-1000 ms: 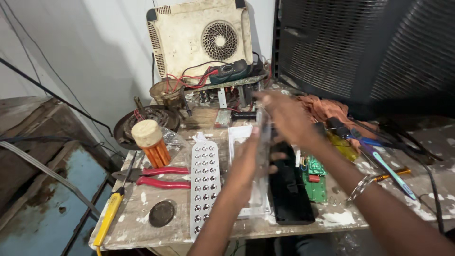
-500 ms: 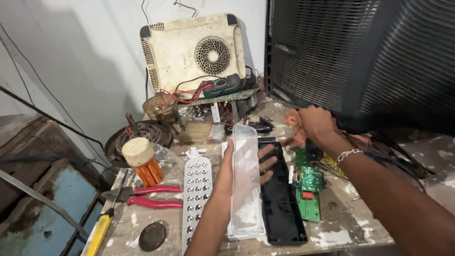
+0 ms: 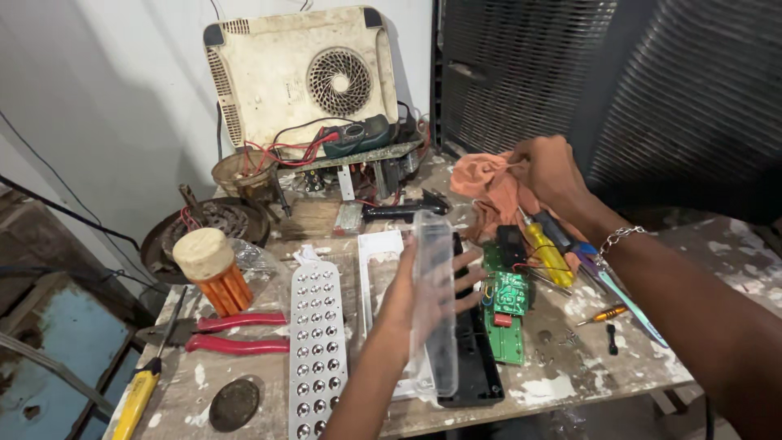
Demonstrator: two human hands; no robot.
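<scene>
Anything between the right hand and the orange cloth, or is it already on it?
Nothing in the way: the right hand already grips the orange cloth at the back of the table. The left hand holds the clear plastic cover apart from it.

The right hand [image 3: 547,169] has left the clear cover [image 3: 434,301] and moved out to the orange cloth [image 3: 489,183], now gripping it. The left hand [image 3: 423,289] alone holds the cover, lowered above the black case [image 3: 472,358].
</scene>
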